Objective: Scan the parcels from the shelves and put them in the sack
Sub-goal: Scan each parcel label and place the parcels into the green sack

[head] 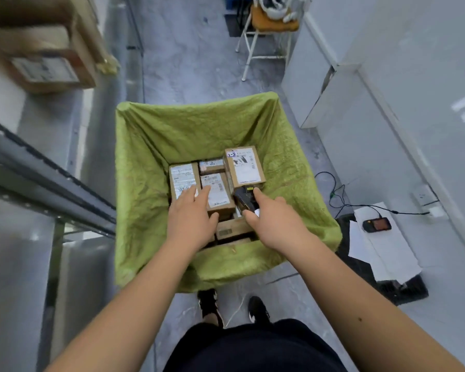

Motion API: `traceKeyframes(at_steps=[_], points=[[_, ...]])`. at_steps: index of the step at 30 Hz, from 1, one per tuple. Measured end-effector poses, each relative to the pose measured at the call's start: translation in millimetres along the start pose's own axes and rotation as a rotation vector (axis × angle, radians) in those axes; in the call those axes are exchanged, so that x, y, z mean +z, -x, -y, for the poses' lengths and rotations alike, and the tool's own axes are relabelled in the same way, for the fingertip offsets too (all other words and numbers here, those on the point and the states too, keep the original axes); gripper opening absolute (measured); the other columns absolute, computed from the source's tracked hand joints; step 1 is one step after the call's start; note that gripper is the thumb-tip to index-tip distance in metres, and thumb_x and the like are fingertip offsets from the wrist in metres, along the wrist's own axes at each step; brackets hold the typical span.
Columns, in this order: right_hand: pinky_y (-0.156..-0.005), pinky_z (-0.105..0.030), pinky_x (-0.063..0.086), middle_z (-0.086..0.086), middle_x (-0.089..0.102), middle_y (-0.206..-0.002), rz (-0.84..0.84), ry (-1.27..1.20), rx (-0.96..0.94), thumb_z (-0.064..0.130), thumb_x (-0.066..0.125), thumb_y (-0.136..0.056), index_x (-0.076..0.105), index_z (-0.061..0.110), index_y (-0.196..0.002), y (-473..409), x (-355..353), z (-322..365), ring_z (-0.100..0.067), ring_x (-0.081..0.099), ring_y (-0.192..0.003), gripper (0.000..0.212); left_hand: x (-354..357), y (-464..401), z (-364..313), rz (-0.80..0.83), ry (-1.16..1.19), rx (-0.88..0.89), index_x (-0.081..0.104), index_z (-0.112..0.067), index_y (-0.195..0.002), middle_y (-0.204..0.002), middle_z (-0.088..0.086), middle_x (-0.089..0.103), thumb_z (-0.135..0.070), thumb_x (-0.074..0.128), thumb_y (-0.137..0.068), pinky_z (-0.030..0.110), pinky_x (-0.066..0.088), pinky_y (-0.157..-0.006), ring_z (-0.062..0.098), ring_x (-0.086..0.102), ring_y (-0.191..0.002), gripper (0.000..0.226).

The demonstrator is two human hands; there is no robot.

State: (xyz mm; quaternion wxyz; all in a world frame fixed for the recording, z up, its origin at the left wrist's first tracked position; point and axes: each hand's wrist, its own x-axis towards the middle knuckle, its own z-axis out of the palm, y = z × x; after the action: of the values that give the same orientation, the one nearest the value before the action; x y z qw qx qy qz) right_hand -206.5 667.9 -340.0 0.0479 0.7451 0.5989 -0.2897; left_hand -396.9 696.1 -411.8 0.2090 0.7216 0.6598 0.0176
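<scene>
A green sack point(199, 130) stands open on the floor below me, with several labelled cardboard parcels inside. My left hand point(192, 214) reaches into it, its straight fingers lying on a parcel point(216, 190) in the middle. My right hand point(270, 217) grips a black handheld scanner point(243, 197), forefinger stretched along its top. The scanner's front end sits just under a taller parcel point(243, 166) at the sack's right side. Another parcel point(183, 178) lies at the left.
Grey metal shelving point(46, 178) runs along the left, with a large cardboard box point(46, 57) up on it. A white stool point(266, 36) stands ahead. At the right, a second handheld device point(377, 225) lies on white paper with a cable, beside white wall panels.
</scene>
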Motion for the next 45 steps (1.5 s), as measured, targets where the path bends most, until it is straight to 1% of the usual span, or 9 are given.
traceKeyframes(at_steps=[7,12,19,23,27,34,38,42,45], points=[[-0.101,-0.047,0.046,-0.024,0.050,-0.136,0.067,0.029,-0.339,0.061,0.042,-0.101,0.020,0.030,-0.163,22.3,10.7,-2.6,-0.044,0.052,-0.122,0.072,-25.1,101.9,-10.4,-0.149,-0.124,-0.255,0.029,-0.033,-0.164,-0.171,0.007,0.027,-0.059,0.058,-0.095,0.048,0.020,-0.127,0.029,0.019,-0.158,0.079],[-0.097,-0.049,0.046,-0.024,0.049,-0.135,0.138,0.048,-0.617,0.063,0.040,-0.102,0.024,0.032,-0.160,55.0,25.0,2.3,-0.045,0.053,-0.116,0.068,-26.8,188.0,-23.8,-0.247,-0.151,-0.476,0.033,-0.034,-0.162,-0.169,0.007,0.032,-0.062,0.059,-0.093,0.050,0.021,-0.128,0.028,0.024,-0.157,0.079],[-0.096,-0.046,0.047,-0.021,0.051,-0.131,0.248,0.145,-0.934,0.066,0.033,-0.103,0.018,0.032,-0.163,119.6,44.2,25.3,-0.042,0.054,-0.116,0.071,-29.7,307.8,-40.9,-0.415,-0.083,-0.831,0.034,-0.031,-0.162,-0.167,0.008,0.035,-0.059,0.059,-0.093,0.050,0.026,-0.126,0.030,0.025,-0.157,0.078],[-0.093,-0.044,0.045,-0.021,0.056,-0.129,0.268,0.220,-1.131,0.064,0.034,-0.104,0.021,0.027,-0.164,163.6,60.6,48.6,-0.039,0.053,-0.119,0.071,-25.5,378.8,-50.7,-0.487,-0.045,-1.017,0.033,-0.033,-0.162,-0.168,0.008,0.032,-0.060,0.062,-0.092,0.048,0.019,-0.127,0.029,0.020,-0.159,0.081],[-0.092,-0.045,0.049,-0.019,0.053,-0.122,0.318,0.281,-1.276,0.066,0.033,-0.102,0.020,0.032,-0.163,219.4,80.1,64.5,-0.041,0.055,-0.110,0.071,-17.4,453.7,-60.4,-0.560,0.001,-1.172,0.028,-0.036,-0.164,-0.172,0.006,0.025,-0.061,0.062,-0.091,0.048,0.016,-0.129,0.027,0.015,-0.160,0.084],[-0.078,-0.041,0.042,-0.009,0.049,-0.099,0.337,0.345,-1.533,0.062,0.035,-0.104,0.029,0.029,-0.158,343.9,112.6,63.0,-0.031,0.047,-0.092,0.063,7.7,584.7,-98.2,-0.762,0.029,-1.302,0.029,-0.034,-0.163,-0.166,0.007,0.037,-0.063,0.062,-0.090,0.052,0.025,-0.126,0.029,0.025,-0.156,0.085],[-0.086,-0.043,0.049,-0.016,0.054,-0.114,0.345,0.402,-1.642,0.062,0.035,-0.104,0.025,0.030,-0.161,429.6,132.3,42.3,-0.039,0.056,-0.099,0.066,32.8,668.8,-126.9,-0.799,0.001,-1.372,0.027,-0.036,-0.163,-0.168,0.006,0.033,-0.066,0.059,-0.092,0.049,0.022,-0.127,0.028,0.021,-0.158,0.085],[-0.073,-0.038,0.041,-0.013,0.052,-0.104,0.290,0.396,-1.788,0.060,0.036,-0.104,0.027,0.032,-0.159,518.0,143.4,20.9,-0.033,0.053,-0.089,0.062,53.4,757.5,-158.1,-0.887,-0.041,-1.420,0.027,-0.036,-0.163,-0.168,0.010,0.032,-0.065,0.061,-0.091,0.048,0.020,-0.127,0.030,0.017,-0.159,0.084],[-0.072,-0.037,0.039,-0.008,0.047,-0.103,0.267,0.389,-1.858,0.061,0.037,-0.103,0.029,0.034,-0.156,576.8,144.4,8.2,-0.032,0.053,-0.086,0.060,59.9,816.2,-177.3,-0.937,-0.067,-1.464,0.026,-0.038,-0.163,-0.169,0.009,0.029,-0.066,0.060,-0.091,0.048,0.018,-0.128,0.030,0.013,-0.159,0.085]])
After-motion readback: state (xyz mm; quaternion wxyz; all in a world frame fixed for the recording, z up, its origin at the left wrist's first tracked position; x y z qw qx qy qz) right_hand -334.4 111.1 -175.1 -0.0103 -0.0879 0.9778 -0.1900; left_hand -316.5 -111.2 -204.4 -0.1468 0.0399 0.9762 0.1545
